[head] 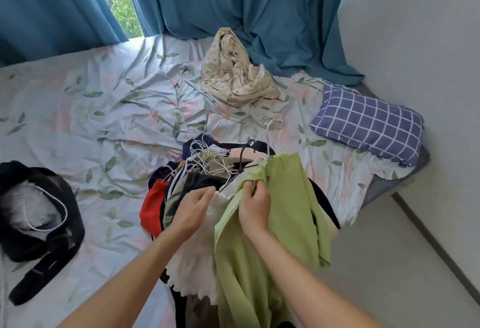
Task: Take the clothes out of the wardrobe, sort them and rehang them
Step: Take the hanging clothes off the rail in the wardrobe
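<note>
While the right hand (254, 199) pinches the light green cotton shirt (270, 223) at its shoulder, the left hand (193, 207) rests loose-fingered on the white scalloped top (193, 265) just beside it. Sorting is underway (hangers still attached); next, lift the green shirt clear of the pile of hangered clothes (197, 171) beyond both hands.
</note>
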